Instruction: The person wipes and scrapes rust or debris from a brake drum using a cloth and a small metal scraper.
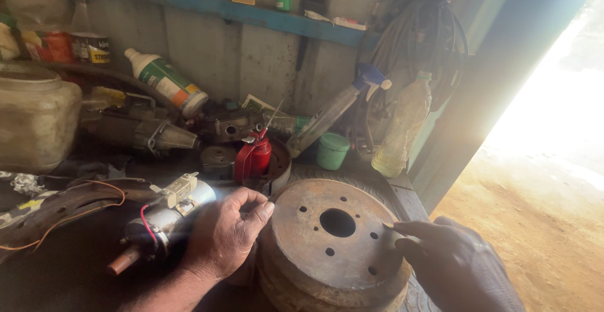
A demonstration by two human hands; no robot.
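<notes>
Step in hand, by appearance: steadying round rusty cast-iron brake drum [330, 236], face up on cluttered bench edge. Left hand [226, 230] curled closed against drum's left rim; right hand [450, 258] resting fingertips on right rim, grasp not discernible. Next move likely requires firm two-sided purchase, given weight.
</notes>
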